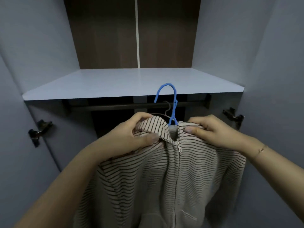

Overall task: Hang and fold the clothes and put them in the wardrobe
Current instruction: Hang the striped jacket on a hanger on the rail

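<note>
Open wardrobe [49,46], shelf [115,83] above rod [115,106]. Both hands, left [131,137] & right [212,130], grip closed on hoodie [164,170] shoulders; blue hanger [172,102] hook raised near rod, apparently not on yet. Hanging step; next: hook over rod, w/ care.

I am looking into a wardrobe [49,46] in a home. A flat shelf [115,83] runs across it. Just under the shelf is a dark rail [123,106] with a blue hanger [171,102] by it.
</note>
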The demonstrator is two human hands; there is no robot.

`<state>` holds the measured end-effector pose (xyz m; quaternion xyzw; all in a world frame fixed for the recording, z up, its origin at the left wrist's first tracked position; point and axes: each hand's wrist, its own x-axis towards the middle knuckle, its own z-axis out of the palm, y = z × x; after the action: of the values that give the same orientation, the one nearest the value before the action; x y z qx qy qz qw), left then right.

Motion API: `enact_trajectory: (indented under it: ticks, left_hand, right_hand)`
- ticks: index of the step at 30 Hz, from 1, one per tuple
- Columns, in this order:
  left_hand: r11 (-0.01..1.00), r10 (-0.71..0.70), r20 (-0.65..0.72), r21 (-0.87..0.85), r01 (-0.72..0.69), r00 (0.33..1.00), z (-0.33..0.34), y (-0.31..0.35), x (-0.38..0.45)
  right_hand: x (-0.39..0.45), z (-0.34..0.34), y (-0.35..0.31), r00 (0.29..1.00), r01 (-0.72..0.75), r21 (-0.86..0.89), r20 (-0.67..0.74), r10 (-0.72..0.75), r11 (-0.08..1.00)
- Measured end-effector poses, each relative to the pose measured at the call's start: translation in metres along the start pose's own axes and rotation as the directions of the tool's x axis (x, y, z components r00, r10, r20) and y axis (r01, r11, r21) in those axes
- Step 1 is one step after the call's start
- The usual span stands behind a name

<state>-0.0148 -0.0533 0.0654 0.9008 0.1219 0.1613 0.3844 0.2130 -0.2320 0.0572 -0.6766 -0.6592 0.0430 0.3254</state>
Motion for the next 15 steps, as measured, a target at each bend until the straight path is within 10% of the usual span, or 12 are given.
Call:
enact_trajectory:
  ticks: [11,15]
  left_hand:
    - [0.996,-0.025,-0.195,-0.093,0.007,0.981,0.069,-0.027,-0.039]
    - [0.882,-0.271,0.119,-0.368,0.296,0.955,0.08,-0.038,-0.039]
  right_hand:
    - [-0.037,0.071,0.012,0.897,-0.002,-0.614,-0.349,-0.27,0.789]
    - [-0.039,0.082,0.039,0.848,0.116,-0.583,-0.363,-0.386,0.804]
